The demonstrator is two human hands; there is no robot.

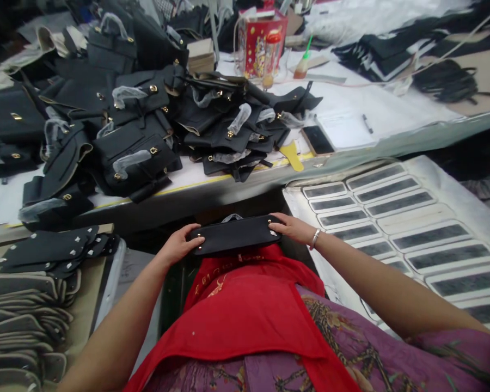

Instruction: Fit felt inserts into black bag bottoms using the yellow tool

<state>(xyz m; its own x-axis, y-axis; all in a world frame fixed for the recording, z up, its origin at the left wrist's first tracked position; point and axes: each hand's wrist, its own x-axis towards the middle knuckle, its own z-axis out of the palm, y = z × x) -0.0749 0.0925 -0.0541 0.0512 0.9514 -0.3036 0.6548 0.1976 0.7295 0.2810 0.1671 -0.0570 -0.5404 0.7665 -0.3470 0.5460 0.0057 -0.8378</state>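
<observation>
Red apron [245, 316] with gold lettering [207, 277] over purple patterned shirt [384, 348], silver bracelet [314, 239]

- I see a red box [252, 49], far side of my surface [345, 97]
- bottle [301, 67] with green tip, to its right
- phone [318, 140] left of white paper [343, 130]
- dark pen [367, 124], paper's right edge
- yellow cutout [293, 157] near phone

Bag [237, 235] before table [408, 111], bag pile [134, 142] on it, phone [318, 140] right of pile
</observation>
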